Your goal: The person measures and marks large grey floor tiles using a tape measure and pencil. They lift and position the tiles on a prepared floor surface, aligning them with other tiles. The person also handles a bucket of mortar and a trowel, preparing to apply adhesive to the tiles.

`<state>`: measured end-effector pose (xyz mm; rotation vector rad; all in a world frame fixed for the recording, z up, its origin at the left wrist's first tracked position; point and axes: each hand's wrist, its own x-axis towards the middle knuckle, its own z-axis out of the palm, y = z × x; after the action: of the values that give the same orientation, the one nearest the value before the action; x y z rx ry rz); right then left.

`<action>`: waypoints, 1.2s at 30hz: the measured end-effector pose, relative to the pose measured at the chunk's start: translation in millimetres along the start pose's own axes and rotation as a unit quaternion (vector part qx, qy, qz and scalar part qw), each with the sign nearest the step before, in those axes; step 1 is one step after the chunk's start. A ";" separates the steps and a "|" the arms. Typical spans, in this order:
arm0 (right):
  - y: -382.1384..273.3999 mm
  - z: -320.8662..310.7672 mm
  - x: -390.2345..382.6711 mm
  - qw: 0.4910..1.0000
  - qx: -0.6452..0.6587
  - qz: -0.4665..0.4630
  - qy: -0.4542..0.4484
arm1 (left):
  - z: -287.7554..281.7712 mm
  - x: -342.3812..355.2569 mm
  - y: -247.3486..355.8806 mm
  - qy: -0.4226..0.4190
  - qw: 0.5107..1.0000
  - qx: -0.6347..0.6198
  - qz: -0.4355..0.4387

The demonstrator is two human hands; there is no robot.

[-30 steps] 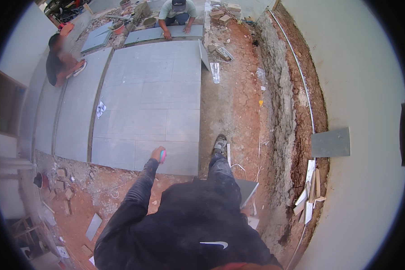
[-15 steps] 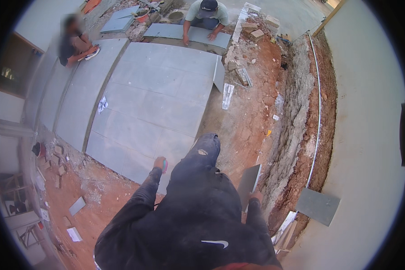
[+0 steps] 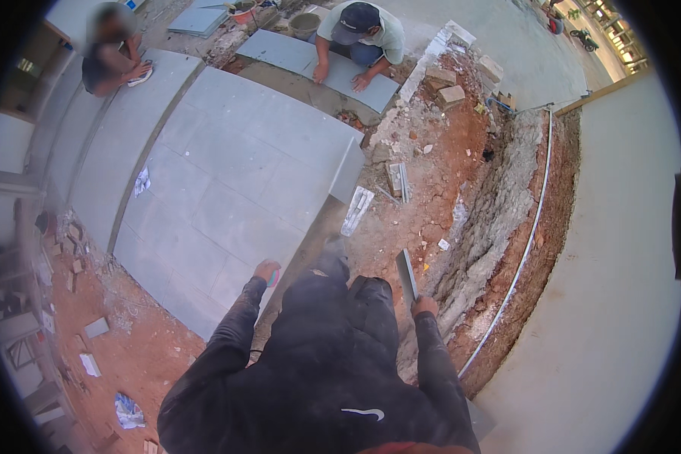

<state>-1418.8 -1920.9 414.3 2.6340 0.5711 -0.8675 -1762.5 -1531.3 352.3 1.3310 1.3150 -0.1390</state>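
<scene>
My left hand [image 3: 266,270] is closed around a small pink-and-green thing [image 3: 273,278], held at the near right edge of the grey tiled platform [image 3: 219,181]; its exact kind is unclear. My right hand [image 3: 425,306] grips the lower end of a narrow grey tile [image 3: 407,274], held upright over the dirt strip to the right of my legs. A separate grey tile [image 3: 346,168] stands against the platform's right edge, and a whitish flat bar [image 3: 357,211] lies on the ground beside it.
Across the platform, a person in a cap [image 3: 358,41] presses on long grey slabs [image 3: 318,68]. Another person [image 3: 113,57] leans on the slabs at far left. A rough trench [image 3: 473,250] with a white pipe [image 3: 533,234] runs along the right wall. Broken bricks [image 3: 450,94] lie beyond.
The view has swung to the right. My right hand has brought the tile forward and turned it more edge-on. My left hand still holds the small thing at the platform's edge.
</scene>
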 end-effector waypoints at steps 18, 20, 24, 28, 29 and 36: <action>-196.3 -155.5 436.0 0.691 -0.295 -0.660 0.010 | 323.4 -21.4 199.2 0.249 0.935 0.250 -0.031; -225.4 -150.8 455.3 0.652 -0.302 -0.695 0.004 | 345.8 -23.0 193.5 0.257 0.933 0.243 -0.068; -276.6 -137.0 482.3 0.583 -0.320 -0.746 0.011 | 376.1 -20.8 184.8 0.245 0.940 0.191 -0.140; -316.7 -116.2 500.1 0.531 -0.350 -0.772 0.003 | 393.3 -15.8 186.5 0.236 0.947 0.148 -0.162; -321.8 -111.1 501.9 0.520 -0.345 -0.782 0.007 | 395.7 -15.4 188.3 0.235 0.946 0.149 -0.168; -359.2 -96.3 527.7 0.509 -0.368 -0.778 0.019 | 404.2 -8.9 193.3 0.251 0.942 0.129 -0.180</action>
<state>-1147.3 -1424.4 103.5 0.7402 2.6338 -0.5176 -1384.4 -1771.8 358.0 1.3830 2.0295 -0.2405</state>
